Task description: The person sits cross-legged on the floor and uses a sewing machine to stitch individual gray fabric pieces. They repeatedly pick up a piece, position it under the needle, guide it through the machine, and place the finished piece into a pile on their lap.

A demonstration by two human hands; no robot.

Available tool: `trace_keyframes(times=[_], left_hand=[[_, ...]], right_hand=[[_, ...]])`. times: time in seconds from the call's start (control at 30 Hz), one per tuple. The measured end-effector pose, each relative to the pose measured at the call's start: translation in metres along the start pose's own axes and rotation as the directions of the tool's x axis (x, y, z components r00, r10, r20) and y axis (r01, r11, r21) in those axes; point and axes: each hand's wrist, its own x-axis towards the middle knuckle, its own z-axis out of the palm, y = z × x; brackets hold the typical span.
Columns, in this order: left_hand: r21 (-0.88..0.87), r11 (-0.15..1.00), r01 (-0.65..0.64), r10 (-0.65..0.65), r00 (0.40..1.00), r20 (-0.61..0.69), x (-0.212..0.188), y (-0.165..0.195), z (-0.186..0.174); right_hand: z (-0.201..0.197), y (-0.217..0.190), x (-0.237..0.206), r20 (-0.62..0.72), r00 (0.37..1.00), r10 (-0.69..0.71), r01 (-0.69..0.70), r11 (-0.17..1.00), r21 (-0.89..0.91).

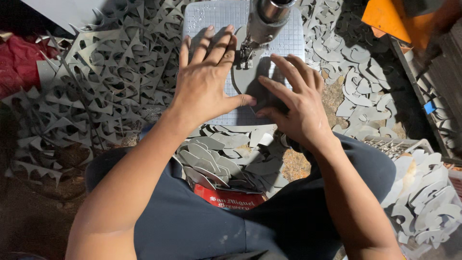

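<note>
**Grey sheet piece pinned flat under the machine head**

Lowest in the frame, a red box (230, 200) is seen wedged between the dark-clothed knees, and a heap of cut grey pieces (222, 161) is stacked on top of it, curved and leaf-like, overlapping loosely.

Just above, the gridded plate (211, 19) of the machine is reached. The left hand (204, 82) is laid flat on it, fingers (211, 45) spread and extended, nothing clenched; the thumb is stretched right to touch the edge of the grey sheet piece (252, 77). The right hand (296, 103) is pressed down on the same piece from the right, fingers splayed, thumb tucked at its lower edge. Nothing is gripped by either hand: the piece is held by downward pressure only.

The piece is seen at centre frame, lying flat on the plate, its upper end under the metal machine head (264, 19). It is matte grey, thin, with a rounded outline. It is judged light and flexible rather than rigid, probably a rubbery or board-like sheet, not fragile, and not slippery under the palms. It is best handled by its flat faces and outer edges, well clear of the head.

Farther out, a tangled pile of grey offcuts (96, 91) fills the left of the frame, more cut pieces are scattered at upper right, and a crate (423, 202) of pieces sits at lower right.
</note>
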Motion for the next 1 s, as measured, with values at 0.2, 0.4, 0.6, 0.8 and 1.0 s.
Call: trace_keyframes(times=[0.2,0.4,0.6,0.8,1.0], left_hand=[[-0.030,0.999,-0.031,0.032,0.999,0.026,0.008,-0.008,0.000],[-0.036,0.999,-0.014,0.019,0.991,0.135,0.016,-0.017,-0.007],[-0.117,0.993,0.000,0.021,0.984,0.178,0.027,-0.025,-0.015],[-0.114,0.993,-0.008,0.035,0.970,0.239,0.036,-0.031,-0.019],[-0.134,0.990,0.043,-0.021,0.987,0.162,0.034,-0.035,-0.019]], right_hand=[[0.006,0.012,0.009,0.060,0.998,0.036,-0.038,0.999,0.024],[0.007,0.023,0.025,0.130,0.991,0.015,-0.015,1.000,0.004],[0.011,0.017,0.033,0.141,0.989,0.045,-0.035,0.997,-0.070],[0.019,0.002,0.025,0.072,0.989,0.129,-0.122,0.988,-0.092],[0.029,-0.006,0.024,0.021,0.986,0.166,-0.162,0.977,-0.139]])
